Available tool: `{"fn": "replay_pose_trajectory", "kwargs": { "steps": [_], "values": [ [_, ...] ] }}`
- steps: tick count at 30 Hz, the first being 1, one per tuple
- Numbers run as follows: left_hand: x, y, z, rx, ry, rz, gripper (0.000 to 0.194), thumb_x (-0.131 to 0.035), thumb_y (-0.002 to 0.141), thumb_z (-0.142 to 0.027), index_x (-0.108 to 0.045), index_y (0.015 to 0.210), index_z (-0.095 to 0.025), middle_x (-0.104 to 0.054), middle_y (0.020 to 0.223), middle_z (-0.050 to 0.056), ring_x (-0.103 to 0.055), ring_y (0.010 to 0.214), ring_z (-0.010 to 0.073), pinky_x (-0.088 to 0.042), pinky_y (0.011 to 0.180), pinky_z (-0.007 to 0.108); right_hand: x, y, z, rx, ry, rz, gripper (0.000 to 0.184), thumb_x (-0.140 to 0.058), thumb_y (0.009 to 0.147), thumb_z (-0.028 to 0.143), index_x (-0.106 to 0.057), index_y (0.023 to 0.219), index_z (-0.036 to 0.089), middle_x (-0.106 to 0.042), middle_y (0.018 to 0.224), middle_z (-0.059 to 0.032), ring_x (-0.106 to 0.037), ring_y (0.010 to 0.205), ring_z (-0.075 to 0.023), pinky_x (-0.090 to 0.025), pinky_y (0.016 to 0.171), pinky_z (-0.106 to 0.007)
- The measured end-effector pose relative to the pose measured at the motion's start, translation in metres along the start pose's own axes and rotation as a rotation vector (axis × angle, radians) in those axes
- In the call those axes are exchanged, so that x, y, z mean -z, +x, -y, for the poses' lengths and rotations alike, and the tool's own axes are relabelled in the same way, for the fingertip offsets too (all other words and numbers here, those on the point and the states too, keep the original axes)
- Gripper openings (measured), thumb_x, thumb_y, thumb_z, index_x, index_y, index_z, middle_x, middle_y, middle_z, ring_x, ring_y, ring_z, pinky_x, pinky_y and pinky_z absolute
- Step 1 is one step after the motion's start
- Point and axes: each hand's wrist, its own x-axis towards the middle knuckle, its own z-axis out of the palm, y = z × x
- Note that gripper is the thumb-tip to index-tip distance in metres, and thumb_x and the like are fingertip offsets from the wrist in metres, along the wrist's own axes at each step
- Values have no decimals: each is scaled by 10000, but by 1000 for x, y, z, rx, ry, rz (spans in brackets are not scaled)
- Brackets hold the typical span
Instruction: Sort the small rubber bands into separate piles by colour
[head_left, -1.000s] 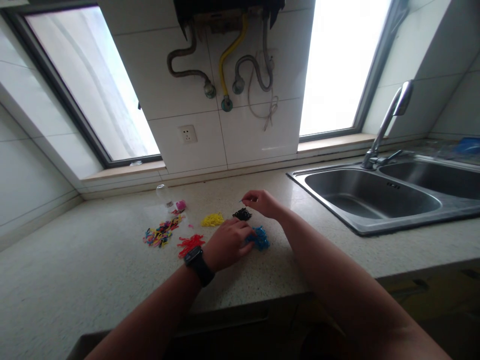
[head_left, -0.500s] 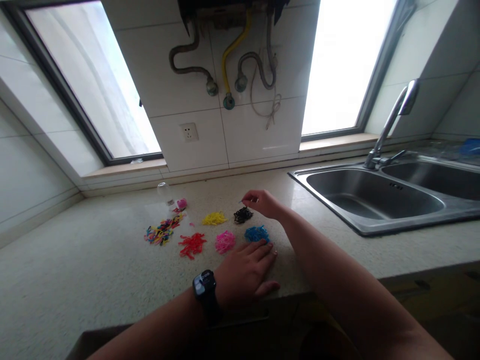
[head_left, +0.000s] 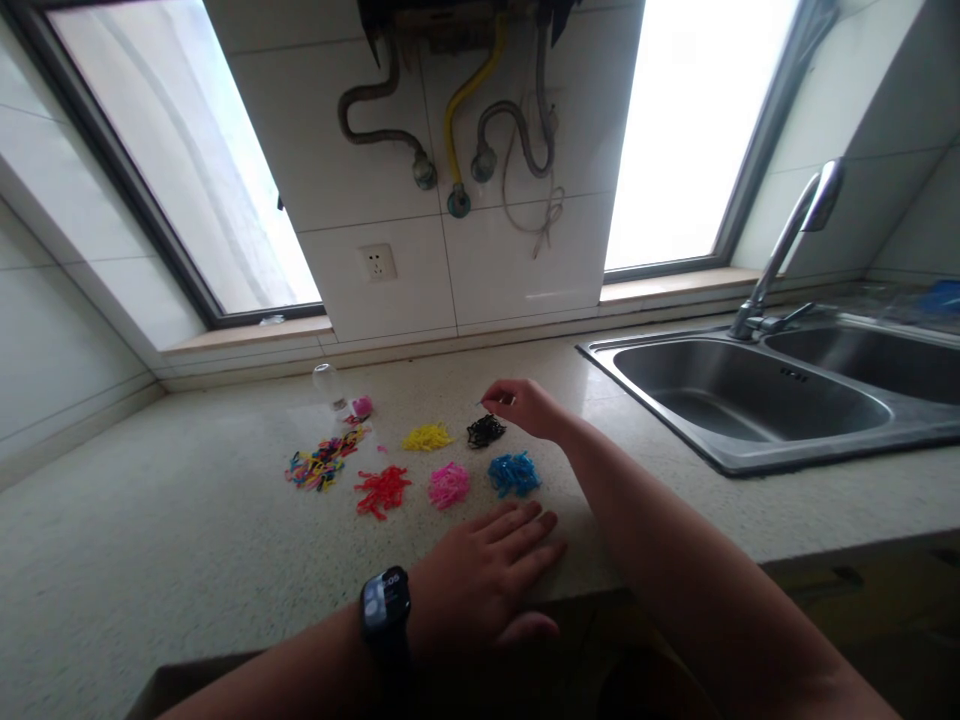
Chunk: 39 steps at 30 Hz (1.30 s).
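Note:
My left hand (head_left: 487, 575) lies open at the counter's front edge, fingers spread, just below a pile of blue rubber bands (head_left: 514, 474). Above the pile of black rubber bands (head_left: 486, 431), my right hand (head_left: 517, 405) is closed in a pinch. A thin sliver shows at its fingertips, too small to name. Piles of yellow rubber bands (head_left: 427, 437), pink rubber bands (head_left: 448, 485) and red rubber bands (head_left: 383, 491) lie to the left. Farther left is a heap of mixed-colour rubber bands (head_left: 322, 464).
Behind the mixed heap lie a clear bottle-shaped container (head_left: 326, 383) and a pink round piece (head_left: 361, 407). A double steel sink (head_left: 724, 465) with a faucet (head_left: 780, 240) is set into the counter on the right. Pipes (head_left: 457, 140) hang on the tiled wall.
My left hand has drawn back from the blue pile toward the front edge and spread its fingers, uncovering the pink pile. My right hand has stayed in place, still pinching.

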Motion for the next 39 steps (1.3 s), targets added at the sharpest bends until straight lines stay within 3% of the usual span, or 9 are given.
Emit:
{"fn": "replay_pose_trajectory", "kwargs": {
  "steps": [6, 12, 16, 27, 39],
  "values": [
    [7, -38, 5, -80, 16, 54, 680, -449, 1028, -545, -288, 1607, -227, -327, 1639, 92, -320, 1519, 263, -273, 1262, 432, -3, -1, 19, 5, 88, 39, 215, -663, 864, 355, -761, 936, 178, -662, 721, -11, -533, 644, -123, -416, 609, -267],
    [-5, -67, 15, -91, 144, -22, 642, -529, 1011, -423, -317, 1593, -256, -338, 1637, 73, -369, 1495, 274, -328, 1239, 440, -7, -4, 35, 13, 147, 76, 209, -678, 876, 362, -770, 943, 186, -678, 727, -13, -522, 626, -112, -412, 592, -261],
    [-9, -69, 16, -91, 173, -51, 595, -522, 1013, -378, -357, 1571, -253, -362, 1627, 73, -394, 1482, 278, -359, 1221, 444, -8, -7, 43, -13, 163, 93, 211, -670, 884, 358, -774, 947, 186, -714, 749, -27, -522, 598, -105, -402, 561, -255],
    [-3, -66, 19, -104, 180, 15, 574, -396, 1055, -500, -355, 1567, -244, -352, 1629, 85, -401, 1477, 288, -363, 1212, 447, -14, -11, 55, -53, 257, 207, 272, -629, 921, 414, -759, 923, 175, -738, 789, -59, -548, 619, -117, -423, 567, -274],
    [-4, -69, 18, -115, 177, -30, 578, -435, 1052, -456, -344, 1573, -223, -343, 1644, 79, -374, 1493, 272, -332, 1227, 441, -14, -12, 60, -41, 352, 245, 311, -610, 949, 450, -721, 896, 164, -695, 738, -28, -526, 618, -100, -422, 580, -262]
  ]
}}
